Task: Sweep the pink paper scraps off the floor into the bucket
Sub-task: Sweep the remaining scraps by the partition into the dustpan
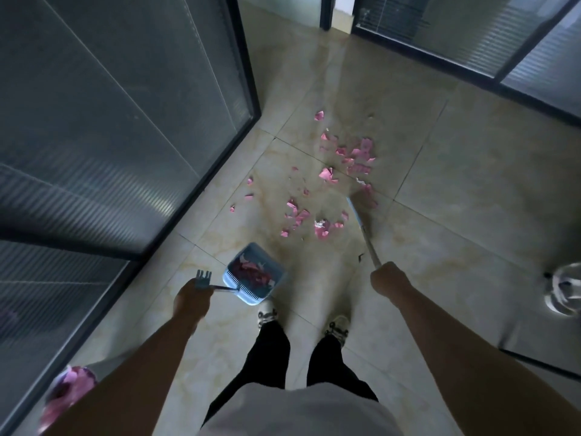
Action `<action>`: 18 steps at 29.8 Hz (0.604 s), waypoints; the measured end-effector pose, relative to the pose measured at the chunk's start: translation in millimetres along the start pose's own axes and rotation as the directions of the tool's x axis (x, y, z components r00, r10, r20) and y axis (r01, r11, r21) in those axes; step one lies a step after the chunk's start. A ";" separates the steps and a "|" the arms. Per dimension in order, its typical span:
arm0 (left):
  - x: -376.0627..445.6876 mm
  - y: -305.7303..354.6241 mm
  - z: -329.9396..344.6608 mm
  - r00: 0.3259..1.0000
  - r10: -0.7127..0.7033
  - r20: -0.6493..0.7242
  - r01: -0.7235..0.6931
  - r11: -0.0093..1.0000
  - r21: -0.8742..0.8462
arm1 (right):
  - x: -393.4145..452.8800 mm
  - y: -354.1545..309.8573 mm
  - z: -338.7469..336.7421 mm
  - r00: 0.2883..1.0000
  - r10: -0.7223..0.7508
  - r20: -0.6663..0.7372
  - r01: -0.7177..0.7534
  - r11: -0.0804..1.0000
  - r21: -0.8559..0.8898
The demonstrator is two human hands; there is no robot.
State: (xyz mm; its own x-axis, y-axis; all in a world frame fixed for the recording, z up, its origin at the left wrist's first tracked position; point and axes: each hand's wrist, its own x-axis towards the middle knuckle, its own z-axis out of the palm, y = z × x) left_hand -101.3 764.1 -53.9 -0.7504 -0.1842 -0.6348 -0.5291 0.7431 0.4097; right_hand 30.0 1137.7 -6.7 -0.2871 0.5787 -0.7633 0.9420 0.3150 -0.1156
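Note:
Pink paper scraps (pixel 345 158) lie scattered over the beige floor tiles ahead of me, with another cluster (pixel 301 220) closer in. My left hand (pixel 191 298) grips the handle of a blue dustpan (pixel 253 275), which sits on the floor and holds pink scraps. My right hand (pixel 388 278) grips the thin handle of a broom (pixel 364 212) whose blurred head is at the right edge of the scraps. A bucket (pixel 66 394) with pink scraps in it shows at the lower left, partly hidden behind my left arm.
A dark-framed glass partition (pixel 125 121) runs along the left, and another glass wall (pixel 518 42) stands at the far right. A white and dark object (pixel 566 292) lies on the floor at the right edge. My two shoes (pixel 301 319) stand behind the dustpan.

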 end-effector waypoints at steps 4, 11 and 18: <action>19.7 20.9 -5.2 1.000 -0.002 -0.018 0.002 0.999 0.037 | -19.3 -42.9 10.7 0.993 -0.086 0.083 0.093 0.991 -0.091; 46.9 45.4 -6.4 0.999 0.016 0.036 -0.020 0.993 0.120 | -52.0 -78.1 36.9 0.966 -0.150 0.210 0.203 0.944 -0.260; 68.4 55.2 -18.6 0.997 -0.012 0.082 0.003 0.995 0.102 | -54.7 -69.2 10.5 0.989 -0.089 0.117 0.110 0.977 -0.184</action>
State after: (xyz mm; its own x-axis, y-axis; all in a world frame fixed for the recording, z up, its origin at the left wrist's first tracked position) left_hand -189.3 780.6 -62.5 -0.7091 -0.1397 -0.6911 -0.4885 0.8041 0.3387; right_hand -17.7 1076.3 36.4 -0.3475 0.4563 -0.8192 0.8567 0.5097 -0.0796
